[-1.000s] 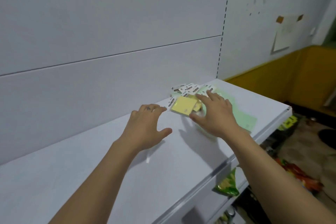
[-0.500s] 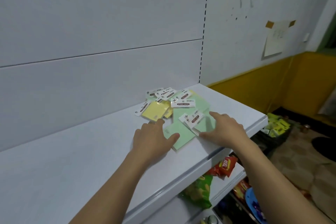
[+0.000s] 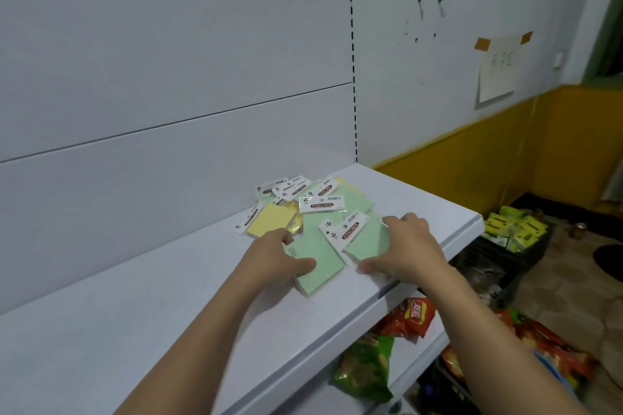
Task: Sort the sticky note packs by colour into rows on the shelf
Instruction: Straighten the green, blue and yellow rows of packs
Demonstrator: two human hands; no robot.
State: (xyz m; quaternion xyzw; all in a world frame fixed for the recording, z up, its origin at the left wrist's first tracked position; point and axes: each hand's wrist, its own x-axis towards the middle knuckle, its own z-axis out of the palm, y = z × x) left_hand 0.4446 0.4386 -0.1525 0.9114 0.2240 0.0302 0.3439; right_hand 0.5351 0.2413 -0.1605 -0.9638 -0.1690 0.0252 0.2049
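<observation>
Both hands slid onto green packs since half second back. Left hand (image 3: 274, 261) pinches near green pack (image 3: 320, 276), thumb on top. Right hand (image 3: 409, 248) curls round second green pack (image 3: 365, 241). Mixed pile (image 3: 303, 199) lies at 12 o'clock, yellow pack (image 3: 269, 221) at 11, on white shelf (image 3: 135, 330). Step: pull greens out. Next: lift, lay greens in own row, away from yellows.

Left hand (image 3: 273, 259) grips the front green pack (image 3: 320, 274), right hand (image 3: 409, 249) the labelled green pack (image 3: 365, 239).
</observation>
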